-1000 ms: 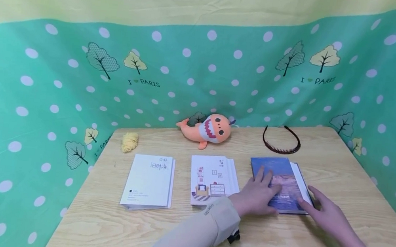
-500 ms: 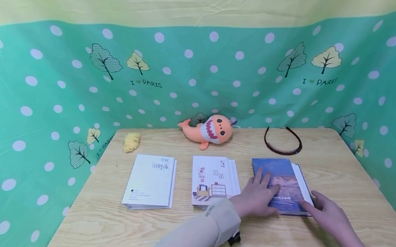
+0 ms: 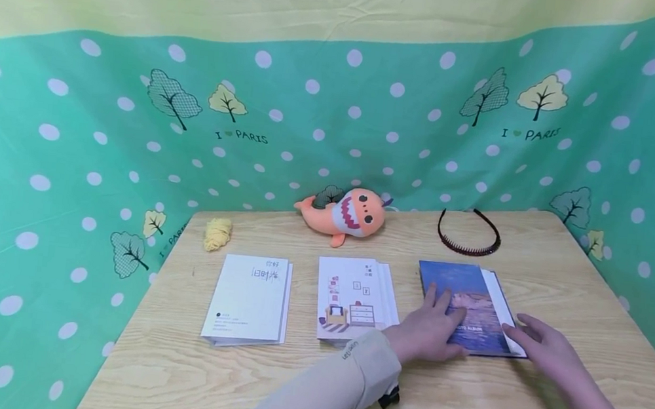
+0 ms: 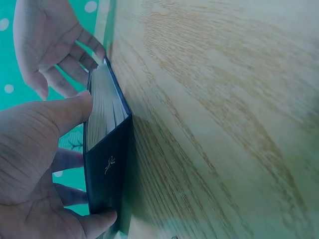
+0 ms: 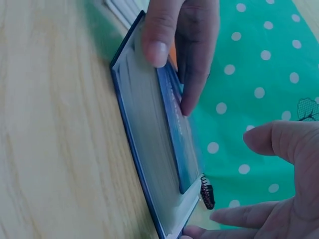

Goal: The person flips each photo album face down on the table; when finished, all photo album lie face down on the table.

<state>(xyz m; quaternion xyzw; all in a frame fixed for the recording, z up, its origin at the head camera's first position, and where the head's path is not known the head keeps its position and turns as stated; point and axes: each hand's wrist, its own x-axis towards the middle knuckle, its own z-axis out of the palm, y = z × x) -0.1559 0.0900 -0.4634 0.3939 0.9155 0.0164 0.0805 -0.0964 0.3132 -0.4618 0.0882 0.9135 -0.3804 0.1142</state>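
Observation:
A blue photo album (image 3: 466, 303) with a sea picture on its cover lies on the right part of the table. Its dark spine (image 4: 108, 169) faces left and the page edges show at right. My left hand (image 3: 431, 326) rests on the cover's near left part with fingers spread; in the left wrist view a fingertip touches the spine. At the album's right side is my right hand (image 3: 552, 361), its thumb raised in the right wrist view and lower fingertips right at the back cover's corner. The white page block (image 5: 144, 129) stands out past the front cover.
A white album with a room drawing (image 3: 354, 299) lies just left, and another white album (image 3: 246, 299) further left. Behind them are a yellow yarn bundle (image 3: 217, 234), an orange shark plush (image 3: 343, 216) and a dark toothed headband (image 3: 468, 248). A green dotted curtain (image 3: 311, 130) hangs behind the table.
The photo album's near end has shifted slightly right, so it sits a little straighter. Both hands have moved slightly right with it, and the left fingers lie lower on the cover.

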